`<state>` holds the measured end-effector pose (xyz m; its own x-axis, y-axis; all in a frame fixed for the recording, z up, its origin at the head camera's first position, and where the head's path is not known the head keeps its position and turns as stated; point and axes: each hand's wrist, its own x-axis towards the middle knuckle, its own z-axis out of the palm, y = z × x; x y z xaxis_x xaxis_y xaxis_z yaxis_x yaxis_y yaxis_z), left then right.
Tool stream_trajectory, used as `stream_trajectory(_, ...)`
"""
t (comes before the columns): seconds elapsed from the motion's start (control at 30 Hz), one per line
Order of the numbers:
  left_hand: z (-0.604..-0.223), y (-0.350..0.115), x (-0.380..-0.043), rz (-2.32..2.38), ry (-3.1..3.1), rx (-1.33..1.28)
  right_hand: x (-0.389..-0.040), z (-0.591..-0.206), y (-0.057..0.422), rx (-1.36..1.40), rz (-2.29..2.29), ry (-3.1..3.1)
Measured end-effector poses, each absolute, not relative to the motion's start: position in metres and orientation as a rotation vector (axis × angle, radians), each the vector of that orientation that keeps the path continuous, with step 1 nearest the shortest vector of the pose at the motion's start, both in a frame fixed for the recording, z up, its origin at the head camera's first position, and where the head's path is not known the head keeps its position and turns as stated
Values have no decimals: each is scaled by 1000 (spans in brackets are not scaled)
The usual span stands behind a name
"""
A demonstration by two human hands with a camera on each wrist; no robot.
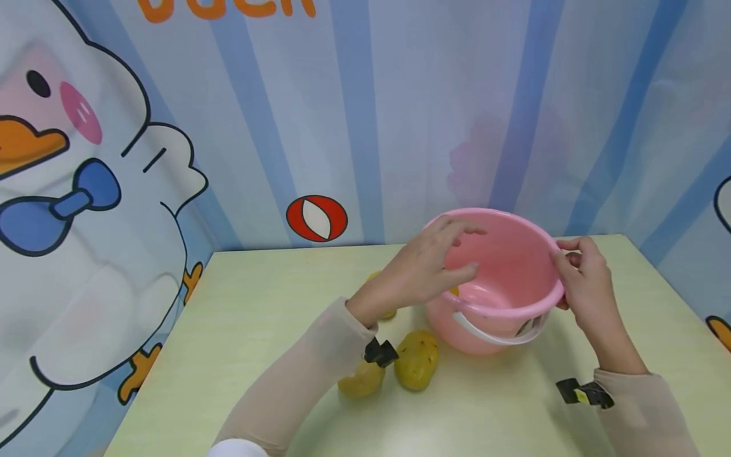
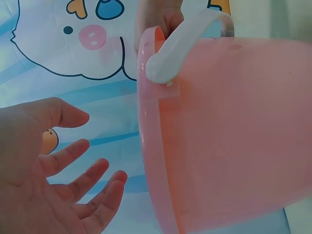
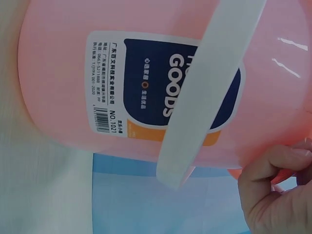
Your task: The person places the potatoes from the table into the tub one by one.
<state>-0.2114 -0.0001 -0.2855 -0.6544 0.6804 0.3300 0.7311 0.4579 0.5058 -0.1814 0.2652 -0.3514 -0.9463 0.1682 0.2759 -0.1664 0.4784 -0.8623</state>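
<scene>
A pink plastic bucket with a white handle is on the table, its mouth facing up. On its right side, my right hand pinches the rim between thumb and fingers. My left hand hovers at the left rim with fingers spread, holding nothing; the left wrist view shows a gap between its fingers and the bucket. A small yellow patch shows beneath the left thumb, too hidden to identify. Beside the bucket lies a yellow, dark-specked, potato-like piece.
Another yellow piece lies partly behind the left sleeve, and one more is mostly covered by the left wrist. Behind the pale table hangs a blue-striped cloth with cartoon prints. The bucket carries a printed label.
</scene>
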Motion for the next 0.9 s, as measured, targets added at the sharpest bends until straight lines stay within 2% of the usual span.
stream_trajectory(0.9,-285,-26,-204,-1100,-2615,-1229,-183,-353,265,-3,1457,-2401)
